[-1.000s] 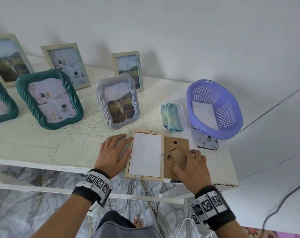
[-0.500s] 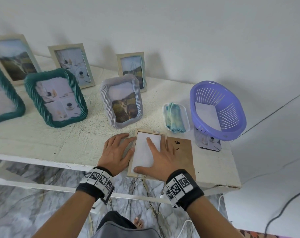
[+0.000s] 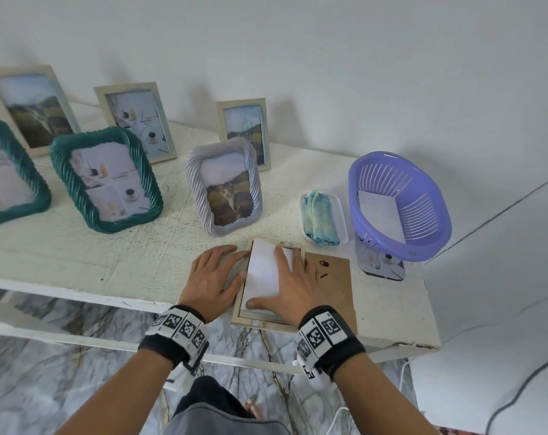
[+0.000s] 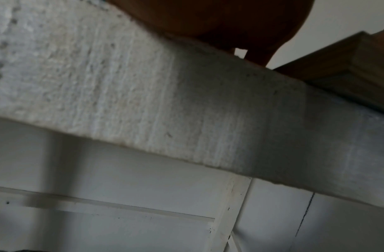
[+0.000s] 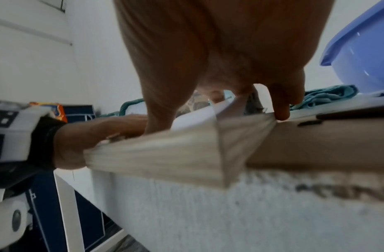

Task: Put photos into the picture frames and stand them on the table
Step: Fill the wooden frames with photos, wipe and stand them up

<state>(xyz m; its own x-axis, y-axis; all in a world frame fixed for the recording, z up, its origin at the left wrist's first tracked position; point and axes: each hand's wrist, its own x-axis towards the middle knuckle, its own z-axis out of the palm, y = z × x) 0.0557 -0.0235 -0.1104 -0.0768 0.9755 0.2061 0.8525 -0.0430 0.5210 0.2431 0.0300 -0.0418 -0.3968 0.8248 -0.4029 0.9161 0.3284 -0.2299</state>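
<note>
at lower centre, right hand (image 3: 293, 285) lies flat, fingers straight, pressing photo (image 3: 263, 271) into frame (image 3: 266, 320); left hand (image 3: 213, 277), grip relaxed, rests on surface (image 3: 109, 255) touching frame's edge.

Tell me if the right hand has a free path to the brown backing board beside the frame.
Probably yes. The right hand lies flat on the photo in the frame, and the backing board sits right beside it, uncovered.

White photo (image 3: 264, 271) lies inside face-down wooden frame (image 3: 268, 321).
</note>
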